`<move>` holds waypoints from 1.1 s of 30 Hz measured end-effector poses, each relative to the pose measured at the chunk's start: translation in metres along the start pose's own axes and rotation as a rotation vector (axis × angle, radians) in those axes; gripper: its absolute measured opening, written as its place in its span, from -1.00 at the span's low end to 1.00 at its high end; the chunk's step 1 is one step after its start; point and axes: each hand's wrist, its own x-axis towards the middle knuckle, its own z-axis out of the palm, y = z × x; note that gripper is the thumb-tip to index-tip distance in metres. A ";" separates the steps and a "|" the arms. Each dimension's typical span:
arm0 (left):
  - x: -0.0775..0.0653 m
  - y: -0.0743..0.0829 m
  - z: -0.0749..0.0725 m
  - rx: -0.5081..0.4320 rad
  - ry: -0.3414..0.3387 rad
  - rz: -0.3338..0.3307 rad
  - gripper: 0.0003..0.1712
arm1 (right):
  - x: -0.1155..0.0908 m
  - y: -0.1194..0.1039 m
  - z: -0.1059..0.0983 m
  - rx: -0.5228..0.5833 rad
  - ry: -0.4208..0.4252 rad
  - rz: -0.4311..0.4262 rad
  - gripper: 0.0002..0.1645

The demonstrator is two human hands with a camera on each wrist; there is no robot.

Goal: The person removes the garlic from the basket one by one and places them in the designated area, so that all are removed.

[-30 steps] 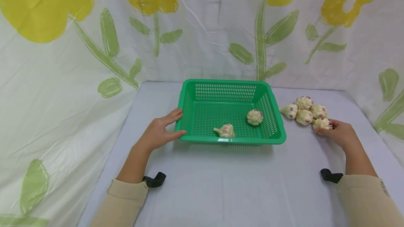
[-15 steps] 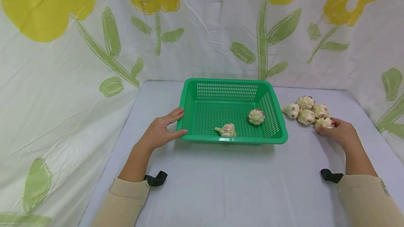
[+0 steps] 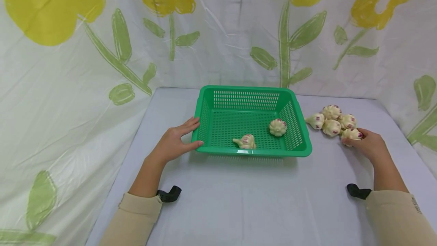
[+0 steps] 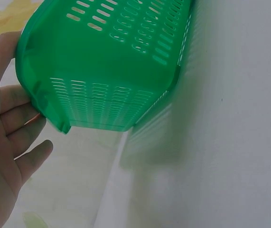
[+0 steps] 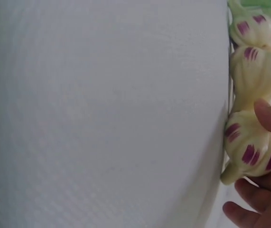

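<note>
A green plastic basket (image 3: 252, 153) with slotted walls stands mid-table, two garlic bulbs inside: one on its side with its stem to the left (image 3: 246, 141), the other (image 3: 278, 127) near the right wall. My left hand (image 3: 175, 141) touches the basket's left rim, fingers spread and fairly straight; in the left wrist view its thumb and fingertips meet the rim (image 4: 25, 71). At the right, my right hand (image 3: 370, 143) pinches the nearest garlic bulb (image 5: 251, 147) of a cluster between thumb and fingers. Purple streaks mark its cream skin.
Several more garlic bulbs (image 3: 331, 128) sit bunched together right of the basket, touching the held one. A white cloth covers the table (image 3: 259, 200). Behind it hangs a white curtain (image 3: 218, 48) printed with yellow flowers.
The view shifts slightly, so everything appears a little farther right. Both hands keep their places, the left at the basket rim and the right at the same garlic bulb.
</note>
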 end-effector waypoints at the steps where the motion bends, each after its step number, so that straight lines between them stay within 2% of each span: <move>1: 0.000 0.000 0.000 0.000 0.001 0.001 -0.18 | -0.001 -0.001 -0.001 -0.005 -0.005 -0.005 0.43; 8: 0.000 -0.001 0.000 0.003 0.000 0.002 -0.18 | -0.009 -0.011 -0.018 -0.062 -0.041 -0.062 0.46; 11: -0.001 -0.001 0.000 0.002 0.001 0.004 -0.18 | -0.014 -0.022 -0.032 -0.114 -0.006 -0.124 0.43; 14: -0.001 -0.001 0.000 0.002 0.003 0.007 -0.18 | -0.020 -0.039 -0.047 -0.169 0.079 -0.190 0.39; 18: 0.000 0.000 0.000 -0.001 -0.001 0.003 -0.19 | -0.031 -0.071 -0.067 -0.196 0.191 -0.273 0.32; 22: -0.001 0.001 -0.002 -0.007 -0.008 -0.008 -0.18 | -0.039 -0.112 -0.081 -0.203 0.225 -0.375 0.17; 28: -0.002 0.001 -0.002 -0.004 -0.012 -0.015 -0.19 | -0.046 -0.175 -0.086 -0.302 0.145 -0.531 0.00; 33: -0.001 0.002 -0.002 0.010 -0.013 -0.007 -0.19 | -0.054 -0.223 -0.070 -0.421 0.070 -0.683 -0.06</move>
